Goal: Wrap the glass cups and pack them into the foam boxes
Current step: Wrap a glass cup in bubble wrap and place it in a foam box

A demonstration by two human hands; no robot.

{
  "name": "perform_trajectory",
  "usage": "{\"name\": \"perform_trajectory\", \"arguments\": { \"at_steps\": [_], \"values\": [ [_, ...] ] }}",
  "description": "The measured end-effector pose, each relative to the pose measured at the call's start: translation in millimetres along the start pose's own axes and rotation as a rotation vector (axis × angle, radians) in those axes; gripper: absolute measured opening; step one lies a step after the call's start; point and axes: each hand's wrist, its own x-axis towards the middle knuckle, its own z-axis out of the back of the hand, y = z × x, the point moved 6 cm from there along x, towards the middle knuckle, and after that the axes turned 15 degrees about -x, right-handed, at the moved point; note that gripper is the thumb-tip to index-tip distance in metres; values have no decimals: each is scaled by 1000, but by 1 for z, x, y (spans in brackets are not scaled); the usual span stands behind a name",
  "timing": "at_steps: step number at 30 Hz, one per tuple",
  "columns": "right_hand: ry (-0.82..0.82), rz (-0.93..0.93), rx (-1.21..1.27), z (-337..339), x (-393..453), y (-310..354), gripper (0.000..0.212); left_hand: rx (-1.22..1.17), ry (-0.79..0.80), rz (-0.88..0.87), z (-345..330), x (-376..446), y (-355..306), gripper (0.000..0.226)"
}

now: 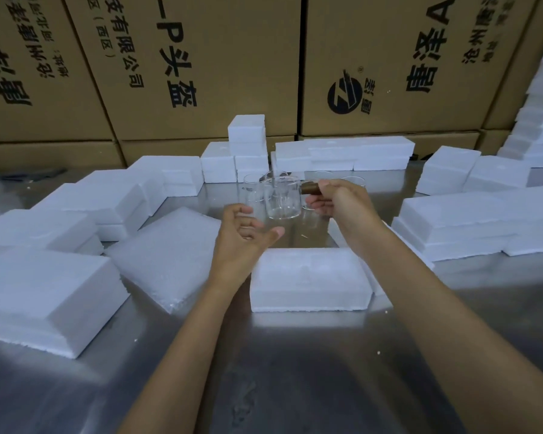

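The right hand [333, 198] pinches the brown handle of 1 glass cup [282, 198] above the steel surface [295, 371], left hand [245, 233] loose-fingered beside it; slick, brittle glass, best cradled round its body

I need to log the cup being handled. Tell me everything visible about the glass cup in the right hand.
The glass cup is clear, cylindrical and looks empty, with a brown handle sticking out sideways. It is held upright above the metal table. The right hand pinches the handle; the left hand is open beside it, seemingly not touching. More clear cups stand behind it.
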Motion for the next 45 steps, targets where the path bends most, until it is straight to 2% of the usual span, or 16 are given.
{"name": "perform_trajectory", "arguments": {
  "at_steps": [3,6,10,13,16,19,24,27,30,32,35,39,42,45],
  "values": [
    [42,-54,71,16,-25,1,35,-25,132,-65,-20,-14,-14,79],
    [4,-28,161,29,-35,-8,33,59,261,-145,-48,-20,-29,75],
    [-27,-21,276,37,-41,-39,30,59,324,-126,-67,-18,-30,75],
    [-36,-54,251,33,-41,-49,28,-11,290,-98,-69,-16,-20,72],
    [-65,-28,246,32,-45,-45,27,-20,216,-153,-71,-15,-15,71],
    [-113,91,101,30,-54,-35,25,4,143,-220,-70,-17,-18,70],
    [-115,305,-142,10,-75,-24,52,111,12,-331,-61,-26,-23,67],
    [-115,341,-203,5,-78,-24,57,261,-3,-374,-58,-33,-24,74],
    [-125,310,-179,7,-76,-25,54,355,-15,-452,-53,-40,-28,69],
    [-75,272,-35,4,-76,-26,50,367,-1,-498,-53,-41,-32,70],
    [58,119,262,-2,-73,-30,41,393,35,-480,-53,-38,-35,77],
    [275,-51,553,-15,-74,-33,21,377,77,-471,-52,-37,-33,70],
    [275,-38,557,-15,-74,-31,23,352,88,-432,-51,-36,-30,71],
    [86,108,255,-5,-75,-28,51,367,63,-511,-51,-39,-34,66]
  ]
}}
